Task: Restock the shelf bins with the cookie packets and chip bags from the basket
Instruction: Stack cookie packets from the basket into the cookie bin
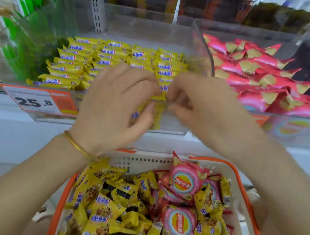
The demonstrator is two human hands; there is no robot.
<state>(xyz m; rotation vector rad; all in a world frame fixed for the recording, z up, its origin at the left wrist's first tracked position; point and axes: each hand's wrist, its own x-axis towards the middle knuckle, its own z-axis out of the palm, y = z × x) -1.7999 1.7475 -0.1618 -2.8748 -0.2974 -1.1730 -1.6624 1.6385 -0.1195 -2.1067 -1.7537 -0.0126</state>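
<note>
Cookie packets [156, 107], a small yellow bunch, sit at the front wall of the clear bin [173, 123], held between both hands. The left hand [115, 102] curls fingers and thumb round them; the right hand [195, 101] pinches their top edge, though blur hides detail. They are probably being seated in the front row. The next move calls for letting go and reaching to the basket [142, 161] below, where chip bags [184, 181] also wait

One left hand [116, 100], one right hand [199, 104], one basket [142, 161], one price tag [38, 101], one gold bracelet [76, 143], with yellow cookie packets [82, 58] and pink Lay's chip bags [260, 73] too numerous to count.
</note>
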